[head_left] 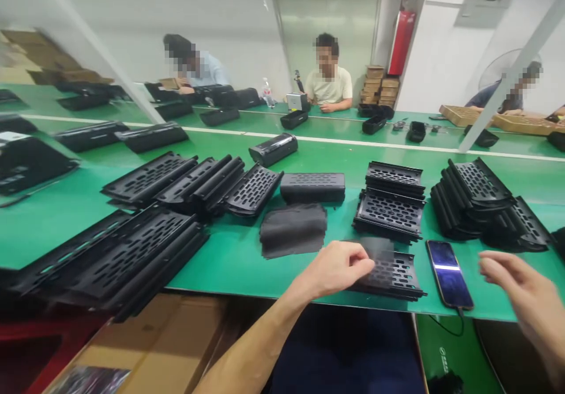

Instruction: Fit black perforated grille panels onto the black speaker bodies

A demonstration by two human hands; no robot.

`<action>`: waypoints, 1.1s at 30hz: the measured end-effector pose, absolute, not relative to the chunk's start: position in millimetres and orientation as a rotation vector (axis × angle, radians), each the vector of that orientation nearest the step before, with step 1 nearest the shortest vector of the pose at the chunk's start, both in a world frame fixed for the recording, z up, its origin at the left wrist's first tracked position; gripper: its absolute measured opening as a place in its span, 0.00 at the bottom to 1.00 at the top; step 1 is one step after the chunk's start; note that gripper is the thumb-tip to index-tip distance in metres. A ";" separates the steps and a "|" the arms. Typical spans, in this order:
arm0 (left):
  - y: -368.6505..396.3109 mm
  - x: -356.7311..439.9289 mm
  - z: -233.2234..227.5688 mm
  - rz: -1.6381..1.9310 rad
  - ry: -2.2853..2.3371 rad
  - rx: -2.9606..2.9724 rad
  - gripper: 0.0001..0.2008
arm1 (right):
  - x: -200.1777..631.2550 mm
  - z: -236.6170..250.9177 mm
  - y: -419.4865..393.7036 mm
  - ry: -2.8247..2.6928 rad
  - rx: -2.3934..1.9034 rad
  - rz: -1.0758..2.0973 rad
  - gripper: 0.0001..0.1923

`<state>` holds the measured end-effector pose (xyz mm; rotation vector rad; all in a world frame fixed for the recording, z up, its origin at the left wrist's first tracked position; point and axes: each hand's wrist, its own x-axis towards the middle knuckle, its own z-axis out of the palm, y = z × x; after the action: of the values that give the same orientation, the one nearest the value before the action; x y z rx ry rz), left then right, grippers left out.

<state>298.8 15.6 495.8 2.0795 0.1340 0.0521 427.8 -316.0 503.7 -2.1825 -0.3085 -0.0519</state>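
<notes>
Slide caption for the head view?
Left hand grips a perforated black panel beside a phone; right hand hovers open.

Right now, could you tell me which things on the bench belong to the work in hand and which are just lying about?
In hand:
left hand on perforated black panel
fabric pile
panel stacks

Lying about:
phone
cardboard box
fire extinguisher

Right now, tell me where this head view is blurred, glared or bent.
Head view: the right hand is smeared by motion blur, while the left hand on the perforated black panel is fairly sharp; the phone screen carries a bright glare streak; wide-angle distortion bows the green table edge and slants the white posts.
</notes>
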 end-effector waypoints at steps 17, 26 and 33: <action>46.8 306.6 432.0 0.293 0.453 2.291 0.12 | 434.6 445.6 -227.9 -0.565 -2.336 0.327 0.15; 39.6 309.1 431.4 0.380 0.342 2.051 0.05 | 431.6 444.7 -226.3 -0.561 -1.896 0.255 0.19; 45.2 305.4 463.7 0.355 0.428 1.516 0.27 | 435.3 461.8 -210.9 -0.510 -1.657 0.367 0.27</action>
<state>305.4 45.2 463.7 1.5155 0.4283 0.3546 435.3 -210.9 461.8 -1.6573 -0.5097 0.3673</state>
